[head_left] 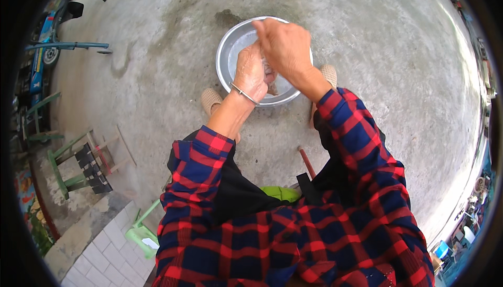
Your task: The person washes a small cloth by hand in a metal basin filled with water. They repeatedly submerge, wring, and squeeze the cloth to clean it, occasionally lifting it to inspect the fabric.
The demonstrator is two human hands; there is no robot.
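Both my hands are closed around a small pale, pinkish lump (269,72) held over the metal basin (233,46). The left hand (250,73) clamps it from below, a thin metal bangle (242,93) on that wrist. The right hand (285,46) curls over it from above, fingers bent down onto it. What the lump is I cannot tell; the hands hide most of it.

I judge this as the middle of a washing or rubbing step, the lump being worked between the palms above the basin. The next move calls for a firm pinch that keeps it from slipping, staying over the basin's middle so nothing drops on the ground.

The basin sits on a bare grey concrete floor (398,67) with darker damp stains beside it. My feet in beige shoes (210,99) stand on either side of the basin's near rim. A reddish stick (307,162) lies near my right leg. Off to the left stand a green folding stool (78,166), a small green plastic stool (140,232) by pale paving tiles (102,250), and a blue cart frame (63,30).
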